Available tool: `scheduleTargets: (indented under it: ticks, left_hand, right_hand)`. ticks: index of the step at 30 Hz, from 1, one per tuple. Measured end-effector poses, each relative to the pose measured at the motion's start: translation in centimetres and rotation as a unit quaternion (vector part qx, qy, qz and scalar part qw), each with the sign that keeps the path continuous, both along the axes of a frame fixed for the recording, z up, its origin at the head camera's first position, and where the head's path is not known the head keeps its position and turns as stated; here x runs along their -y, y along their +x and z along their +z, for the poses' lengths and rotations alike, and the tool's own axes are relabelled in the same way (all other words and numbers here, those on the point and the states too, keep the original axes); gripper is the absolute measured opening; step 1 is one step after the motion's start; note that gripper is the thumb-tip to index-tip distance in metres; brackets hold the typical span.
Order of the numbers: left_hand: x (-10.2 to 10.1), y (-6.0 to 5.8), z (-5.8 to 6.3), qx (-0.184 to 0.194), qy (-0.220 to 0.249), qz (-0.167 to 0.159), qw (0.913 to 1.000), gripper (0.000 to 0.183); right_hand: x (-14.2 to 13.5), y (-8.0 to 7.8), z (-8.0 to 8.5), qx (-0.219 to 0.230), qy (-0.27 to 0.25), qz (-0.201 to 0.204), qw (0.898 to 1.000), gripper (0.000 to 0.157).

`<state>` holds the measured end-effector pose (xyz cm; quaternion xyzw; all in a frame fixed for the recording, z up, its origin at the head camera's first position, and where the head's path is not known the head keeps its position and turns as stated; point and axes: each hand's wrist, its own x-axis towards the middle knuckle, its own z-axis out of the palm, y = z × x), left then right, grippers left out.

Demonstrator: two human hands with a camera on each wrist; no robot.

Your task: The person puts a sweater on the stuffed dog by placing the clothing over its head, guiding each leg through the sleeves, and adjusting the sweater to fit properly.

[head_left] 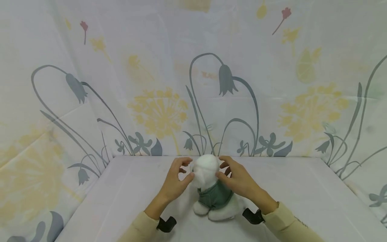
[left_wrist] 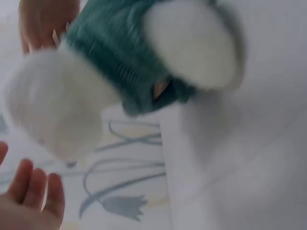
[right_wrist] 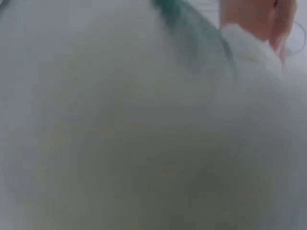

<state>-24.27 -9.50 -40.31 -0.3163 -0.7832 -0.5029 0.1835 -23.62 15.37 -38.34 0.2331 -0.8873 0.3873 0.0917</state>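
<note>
A white plush toy (head_left: 206,169) in a green knitted vest (head_left: 216,196) sits on the white table, its head turned to the left. My left hand (head_left: 176,178) is beside the face, thumb and fingers spread with a gap to the head in the left wrist view. At the back of the head is my right hand (head_left: 237,176), its bent fingers and thumb right at the white plush. From the left wrist, the right hand (left_wrist: 48,21) shows beyond the toy. White plush blurs across most of the right wrist view, with a hand (right_wrist: 256,19) in its top right corner.
The white table (head_left: 136,188) ends at the back against a hanging cloth (head_left: 169,74) printed with grey and yellow flowers. Black camera mounts (head_left: 253,216) sit below both wrists, the right one close to the toy's feet.
</note>
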Motion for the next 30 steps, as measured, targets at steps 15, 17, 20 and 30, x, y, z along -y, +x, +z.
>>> scheduleTargets:
  ticks: [15,17,20,30]
  left_hand:
    - [-0.1,-1.4,1.4,0.144,-0.042,-0.078,0.9856,0.059]
    - [-0.4,-1.3,0.7,0.119,-0.028,-0.051,0.9912,0.060]
    - [-1.2,-0.3,0.1,0.089,-0.014,0.006,0.9960,0.058]
    - [-1.1,0.6,0.1,0.077,-0.007,0.042,0.9961,0.047]
  right_hand:
    - [1.5,0.2,0.4,-0.024,-0.024,0.018,0.999,0.055]
    - [1.3,-0.1,0.5,-0.028,-0.026,0.040,0.998,0.053]
    - [0.9,-0.6,0.7,-0.019,-0.032,0.073,0.997,0.050]
    - [0.6,0.2,0.7,-0.063,-0.008,0.052,0.997,0.051]
